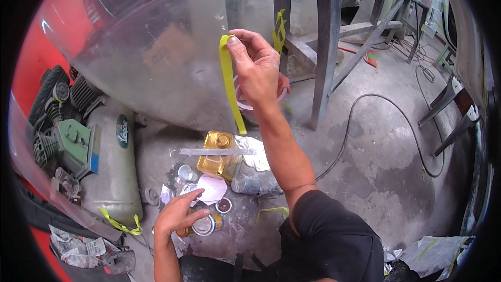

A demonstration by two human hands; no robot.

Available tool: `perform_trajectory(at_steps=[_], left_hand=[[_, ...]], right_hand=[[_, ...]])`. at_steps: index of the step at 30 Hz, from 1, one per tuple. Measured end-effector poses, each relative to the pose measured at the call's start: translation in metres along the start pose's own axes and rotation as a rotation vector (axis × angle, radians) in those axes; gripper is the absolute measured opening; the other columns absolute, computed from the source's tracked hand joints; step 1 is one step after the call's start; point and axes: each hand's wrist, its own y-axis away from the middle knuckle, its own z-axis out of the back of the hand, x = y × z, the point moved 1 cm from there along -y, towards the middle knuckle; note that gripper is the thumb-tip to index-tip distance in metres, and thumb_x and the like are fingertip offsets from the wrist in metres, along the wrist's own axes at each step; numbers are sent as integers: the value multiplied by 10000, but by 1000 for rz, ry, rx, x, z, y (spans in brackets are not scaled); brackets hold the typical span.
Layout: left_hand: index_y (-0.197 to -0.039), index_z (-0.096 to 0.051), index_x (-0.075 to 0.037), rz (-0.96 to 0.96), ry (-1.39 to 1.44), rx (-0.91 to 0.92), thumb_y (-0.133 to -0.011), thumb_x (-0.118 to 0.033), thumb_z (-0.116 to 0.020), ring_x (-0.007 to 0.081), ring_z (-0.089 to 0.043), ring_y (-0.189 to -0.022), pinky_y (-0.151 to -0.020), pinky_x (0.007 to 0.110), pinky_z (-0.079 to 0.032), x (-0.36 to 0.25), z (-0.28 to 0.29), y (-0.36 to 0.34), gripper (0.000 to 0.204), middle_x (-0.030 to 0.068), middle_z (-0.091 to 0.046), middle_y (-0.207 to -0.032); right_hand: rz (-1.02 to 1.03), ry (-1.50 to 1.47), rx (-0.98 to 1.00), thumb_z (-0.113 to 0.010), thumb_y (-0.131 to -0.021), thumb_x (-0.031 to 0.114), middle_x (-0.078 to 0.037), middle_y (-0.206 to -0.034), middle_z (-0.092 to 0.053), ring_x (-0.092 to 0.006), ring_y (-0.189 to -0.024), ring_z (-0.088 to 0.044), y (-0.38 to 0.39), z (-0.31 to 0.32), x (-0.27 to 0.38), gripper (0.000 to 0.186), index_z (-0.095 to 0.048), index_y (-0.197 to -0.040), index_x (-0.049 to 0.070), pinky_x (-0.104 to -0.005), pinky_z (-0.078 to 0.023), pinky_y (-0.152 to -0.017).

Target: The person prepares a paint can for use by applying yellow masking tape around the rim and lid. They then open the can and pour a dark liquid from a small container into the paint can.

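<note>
My right hand [253,68] is raised in the upper middle, pinching the top of a hanging yellow tape strip [232,102] between thumb and fingers. Behind it is a pink bucket [283,86]. My left hand [182,214] is lower, fingers apart, over small cans and cups; whether it touches any is unclear. Near it are an open can [203,225], a small cup of dark contents [223,205], a white paper [211,188], a clear cup [187,173] and a gold metal can [219,164] with a flat grey strip [190,151] across it.
A compressor [107,162] stands left beside a red panel [49,47]. Clear plastic sheeting [120,36] hangs ahead. A metal stand [326,47] is at upper right. A black hose [360,99] loops across the concrete floor [386,146]. Crumpled newspaper [75,245] lies lower left.
</note>
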Motion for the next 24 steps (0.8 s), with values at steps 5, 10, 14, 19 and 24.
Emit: perform_trajectory(at_steps=[5, 10, 14, 19, 24], left_hand=[[-1335, -544, 12, -25, -19, -7, -843, -454, -740, 386, -626, -1147, -973, 433, -491, 7, -2, 0, 706, 234, -642, -1243], [-1338, -545, 5, -24, -14, 13, -843, -458, -738, 384, -615, -1168, -981, 431, -486, 5, -2, -3, 705, 230, -631, -1267], [-1338, -548, -3, -7, -13, 19, -846, -456, -736, 387, -610, -1172, -980, 432, -485, 5, -1, -3, 695, 227, -628, -1274], [-1334, -554, -7, -31, -17, 2, -847, -460, -734, 393, -613, -1162, -970, 433, -490, 3, -1, -2, 689, 232, -632, -1261], [-1325, -558, 1, -46, -14, -3, -845, -462, -734, 393, -623, -1145, -956, 431, -498, 5, -1, -1, 690, 238, -640, -1241]], right_hand=[[-8, 40, -17, -704, -914, 71, -33, -922, -694, -69, -834, -635, -1, 2, 7, 186, -669, -1070, -22, -206, -506, -749], [17, 25, -38, -712, -906, 62, -19, -910, -687, -60, -820, -614, -2, 6, 7, 163, -679, -1045, -16, -209, -495, -746], [20, 19, -67, -706, -924, 87, -10, -911, -682, -51, -817, -603, -2, 5, 8, 146, -686, -1029, -13, -203, -484, -753], [16, 34, -62, -706, -937, 116, -8, -927, -679, -49, -837, -603, -2, 5, 12, 165, -682, -1038, -13, -196, -478, -767], [19, 34, -70, -694, -950, 134, -5, -931, -672, -50, -844, -596, -1, 4, 11, 169, -676, -1041, -7, -194, -473, -762]])
